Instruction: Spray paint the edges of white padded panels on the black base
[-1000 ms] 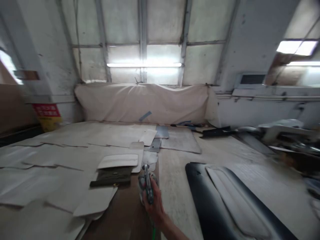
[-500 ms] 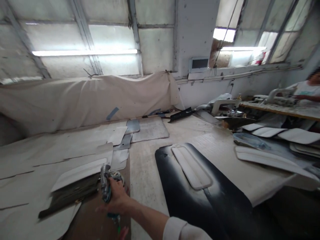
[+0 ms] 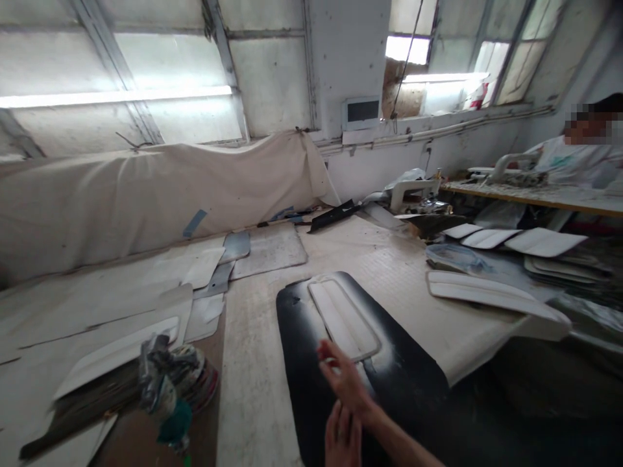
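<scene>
My right hand (image 3: 343, 383) reaches in from the lower right, over the bottom end of a pale ribbed panel (image 3: 343, 318). Its fingers are apart and hold nothing. The panel lies on a black sheet (image 3: 304, 376) with whitish haze around it. Below, close against my right wrist, is my left hand (image 3: 343, 434), fingers stretched upward and nothing seen in them. A spray gun (image 3: 153, 379) with a teal part stands at the lower left against a stained round container (image 3: 202, 383), out of both hands.
Pale panels and a dark folded piece (image 3: 92, 395) lie at left. More pale panels (image 3: 491, 292) and a plastic bag (image 3: 452, 256) are at right. Behind are a draped cloth (image 3: 160, 194) and a sewing machine (image 3: 413, 191). A person (image 3: 579, 155) sits at the far right.
My right hand has let go of the spray gun and moved right to the panel. My left hand has moved right too. The view has turned right, shifting the scene left.
</scene>
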The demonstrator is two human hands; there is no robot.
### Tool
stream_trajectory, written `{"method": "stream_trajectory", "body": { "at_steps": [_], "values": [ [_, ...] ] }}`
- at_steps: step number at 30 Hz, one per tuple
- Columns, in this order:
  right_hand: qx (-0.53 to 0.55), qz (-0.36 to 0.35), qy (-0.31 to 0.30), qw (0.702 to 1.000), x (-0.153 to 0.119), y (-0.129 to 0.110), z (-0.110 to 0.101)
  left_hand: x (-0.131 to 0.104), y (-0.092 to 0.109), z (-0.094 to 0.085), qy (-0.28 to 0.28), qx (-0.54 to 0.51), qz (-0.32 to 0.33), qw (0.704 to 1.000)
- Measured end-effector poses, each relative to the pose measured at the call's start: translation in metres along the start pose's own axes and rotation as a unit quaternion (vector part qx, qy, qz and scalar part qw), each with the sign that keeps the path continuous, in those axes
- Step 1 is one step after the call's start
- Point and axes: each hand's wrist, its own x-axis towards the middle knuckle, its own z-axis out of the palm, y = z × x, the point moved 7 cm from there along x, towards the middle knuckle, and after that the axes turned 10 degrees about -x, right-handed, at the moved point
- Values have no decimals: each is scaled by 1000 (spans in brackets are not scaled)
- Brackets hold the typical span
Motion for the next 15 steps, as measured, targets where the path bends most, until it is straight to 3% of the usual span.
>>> {"method": "stream_trajectory", "body": {
  "at_steps": [1, 3, 6, 9, 12, 15],
  "values": [
    [-82, 16, 31, 996, 0, 31, -42, 14, 8, 18, -47, -10, -2, 999],
    [-227, 29, 61, 972, 1, 86, -116, 36, 19, 32, -88, -27, -28, 995],
    [-292, 26, 41, 955, -5, 144, -184, 49, 28, 9, -81, -71, -69, 992],
    [-325, -1, 2, 946, -15, 169, -204, 49, 42, -20, -79, -151, -49, 984],
    [-350, -39, -27, 936, -21, 171, -200, 51, 53, -27, -58, -146, -34, 987],
    [-429, -84, -52, 898, -20, 166, -191, 59, 53, -31, 43, -81, -38, 995]
  ]
}}
